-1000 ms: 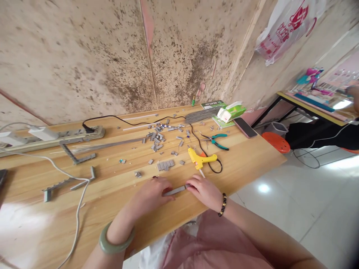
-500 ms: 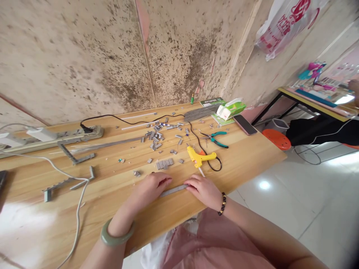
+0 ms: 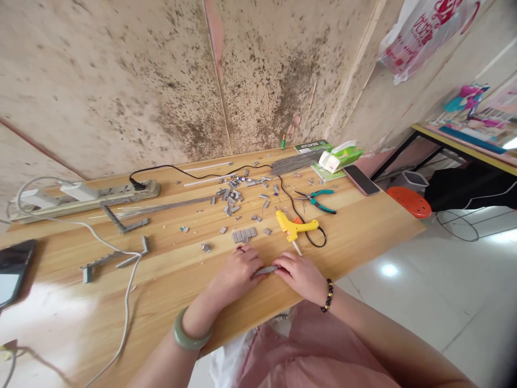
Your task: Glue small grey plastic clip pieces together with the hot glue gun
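Note:
Both hands are close together near the front edge of the wooden table [image 3: 173,302]. A narrow grey strip [image 3: 265,270] runs between them. My left hand [image 3: 238,272] is closed around its left end, which the fingers hide. My right hand [image 3: 297,272] pinches the right end between thumb and fingers. Just beyond the left fingers lies a row of small grey blocks [image 3: 244,235]. A yellow glue gun [image 3: 294,226] with a white glue stick lies right behind my right hand.
Loose grey pieces [image 3: 230,196] are scattered mid-table. Teal-handled pliers [image 3: 319,200], a phone [image 3: 361,179] and a tissue pack [image 3: 341,156] lie to the right. At left are grey bracket-like assemblies [image 3: 121,218], a power strip [image 3: 117,193] and a white cable [image 3: 128,302].
My left hand has moved right along the grey strip, toward my right hand, and now grips it. The view has shifted slightly left.

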### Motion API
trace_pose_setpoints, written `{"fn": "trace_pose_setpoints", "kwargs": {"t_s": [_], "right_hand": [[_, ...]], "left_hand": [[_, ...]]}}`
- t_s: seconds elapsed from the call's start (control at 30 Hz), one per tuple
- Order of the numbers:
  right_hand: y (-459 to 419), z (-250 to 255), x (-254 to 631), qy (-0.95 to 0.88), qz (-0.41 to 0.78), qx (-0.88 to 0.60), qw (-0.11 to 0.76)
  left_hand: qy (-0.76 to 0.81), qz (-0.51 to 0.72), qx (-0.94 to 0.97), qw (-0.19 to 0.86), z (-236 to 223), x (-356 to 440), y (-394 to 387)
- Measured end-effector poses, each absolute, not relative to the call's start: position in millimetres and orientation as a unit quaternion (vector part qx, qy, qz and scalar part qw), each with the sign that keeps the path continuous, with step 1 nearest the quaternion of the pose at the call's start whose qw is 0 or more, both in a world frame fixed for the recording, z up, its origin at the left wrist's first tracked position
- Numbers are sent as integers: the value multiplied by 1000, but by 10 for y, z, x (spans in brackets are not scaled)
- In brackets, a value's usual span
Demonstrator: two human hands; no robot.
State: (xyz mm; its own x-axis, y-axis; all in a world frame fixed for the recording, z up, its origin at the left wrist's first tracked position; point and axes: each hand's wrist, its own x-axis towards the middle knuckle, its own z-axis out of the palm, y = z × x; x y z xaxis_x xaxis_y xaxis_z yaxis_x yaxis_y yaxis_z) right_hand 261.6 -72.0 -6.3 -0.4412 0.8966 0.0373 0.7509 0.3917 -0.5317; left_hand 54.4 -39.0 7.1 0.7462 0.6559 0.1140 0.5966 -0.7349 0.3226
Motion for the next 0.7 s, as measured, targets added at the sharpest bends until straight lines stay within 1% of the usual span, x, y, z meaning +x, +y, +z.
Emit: {"fn": "trace_pose_setpoints", "kwargs": {"t_s": [0.3, 0.7], "right_hand": [[-729, -65, 2605, -816, 220, -507, 166], [-723, -83, 2592, -821, 208, -506, 164]], "left_hand": [[347, 81, 927, 119, 64, 555, -381], [336, 116, 921, 158, 26, 552, -370]]}}
